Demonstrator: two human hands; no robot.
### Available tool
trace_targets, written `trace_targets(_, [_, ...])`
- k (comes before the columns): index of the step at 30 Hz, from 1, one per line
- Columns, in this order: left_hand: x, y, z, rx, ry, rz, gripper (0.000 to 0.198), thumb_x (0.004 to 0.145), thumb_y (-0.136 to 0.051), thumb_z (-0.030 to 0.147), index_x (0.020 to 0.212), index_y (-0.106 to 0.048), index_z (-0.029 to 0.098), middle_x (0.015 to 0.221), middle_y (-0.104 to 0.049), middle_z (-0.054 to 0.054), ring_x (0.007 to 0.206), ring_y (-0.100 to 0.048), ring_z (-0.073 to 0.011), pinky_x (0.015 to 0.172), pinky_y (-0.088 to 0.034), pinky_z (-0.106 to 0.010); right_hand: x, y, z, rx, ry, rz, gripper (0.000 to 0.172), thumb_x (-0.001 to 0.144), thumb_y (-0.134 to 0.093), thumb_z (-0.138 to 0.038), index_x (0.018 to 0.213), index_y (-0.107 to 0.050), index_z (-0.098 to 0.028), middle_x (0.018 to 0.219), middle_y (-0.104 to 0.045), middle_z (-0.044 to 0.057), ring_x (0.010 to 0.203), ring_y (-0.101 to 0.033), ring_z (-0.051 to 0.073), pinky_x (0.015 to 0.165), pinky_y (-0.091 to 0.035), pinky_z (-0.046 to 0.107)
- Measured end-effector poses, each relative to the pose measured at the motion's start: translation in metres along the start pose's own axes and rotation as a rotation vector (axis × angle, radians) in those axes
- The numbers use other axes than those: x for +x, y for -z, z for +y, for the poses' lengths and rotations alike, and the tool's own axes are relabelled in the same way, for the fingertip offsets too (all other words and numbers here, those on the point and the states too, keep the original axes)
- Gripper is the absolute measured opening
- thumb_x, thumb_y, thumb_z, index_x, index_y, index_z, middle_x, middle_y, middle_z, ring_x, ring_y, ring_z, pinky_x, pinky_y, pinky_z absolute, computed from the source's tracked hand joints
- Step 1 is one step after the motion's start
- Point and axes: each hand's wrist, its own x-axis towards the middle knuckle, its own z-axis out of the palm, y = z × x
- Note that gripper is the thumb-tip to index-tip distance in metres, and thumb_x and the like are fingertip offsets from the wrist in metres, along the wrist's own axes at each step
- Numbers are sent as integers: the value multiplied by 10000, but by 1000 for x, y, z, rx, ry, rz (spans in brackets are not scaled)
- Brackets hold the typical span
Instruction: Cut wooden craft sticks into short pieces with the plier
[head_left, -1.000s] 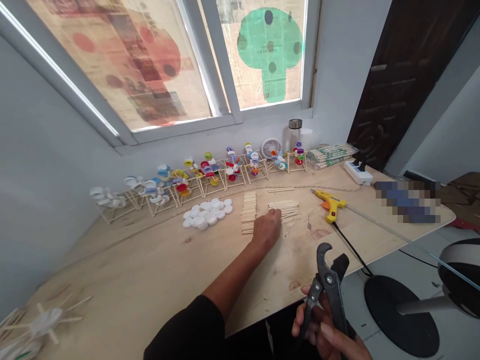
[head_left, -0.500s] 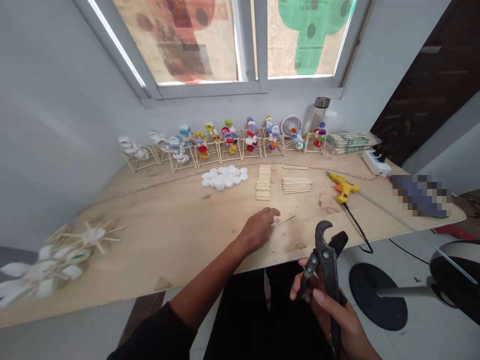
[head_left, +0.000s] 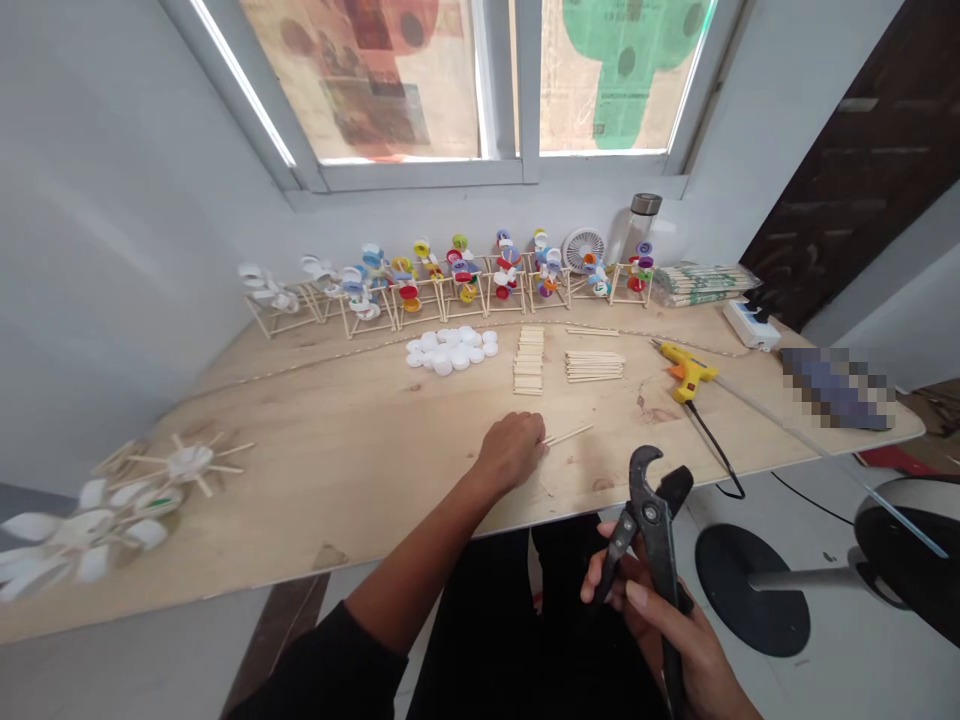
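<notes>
My left hand point(head_left: 511, 452) rests on the wooden table point(head_left: 360, 470), its fingers closed on the near ends of a couple of thin wooden sticks point(head_left: 571, 434). The sticks point away to the right, close together on the tabletop. In front of the table edge, my right hand point(head_left: 686, 630) grips the handles of a black pipe cutter point(head_left: 661, 545). Its hooked jaw points up and stands apart from the blade. Beyond my left hand lie a column of short cut sticks point(head_left: 529, 360) and a pile of longer sticks point(head_left: 594, 366).
White bottle caps point(head_left: 451, 352) cluster mid-table. Behind them stand several stick frames with colourful cap wheels point(head_left: 466, 280). A yellow glue gun point(head_left: 686, 372) lies right, near a power strip point(head_left: 751, 326). Stick-and-cap wheels point(head_left: 191, 463) sit at the left. A small fan point(head_left: 583, 250) stands behind.
My left hand has shifted slightly left and its fingers have curled in more around the sticks. The right hand and the pipe cutter stay almost still; the view has tilted a little.
</notes>
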Motion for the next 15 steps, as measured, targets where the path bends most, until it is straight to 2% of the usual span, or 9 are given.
trace_targets(4, [13,11,2,14,-26,-134,77,722,-548,205,787,-586,187,860,-634,-43,793,-571,-180,633,-410,-257,0,4,2,-9,-32,-5,483,772,-595,-318,1229,-463,-236,884,-636,72,839,-583,241,768,-434,387])
trace_targets(9, [28,25,10,28,-75,-266,61,653,-593,150,704,-623,165,818,-657,-79,800,-596,-219,653,-432,-283,-3,4,5,-18,-22,10,475,772,-594,-318,1224,-469,-249,886,-631,64,840,-583,241,796,-422,399])
trace_targets(15, [31,26,21,31,-80,-278,125,566,-602,48,640,-612,149,838,-661,-131,897,-589,-281,741,-442,-344,-5,0,4,-17,-12,24,473,788,-570,-299,1242,-452,-242,885,-632,63,793,-579,225,807,-409,402])
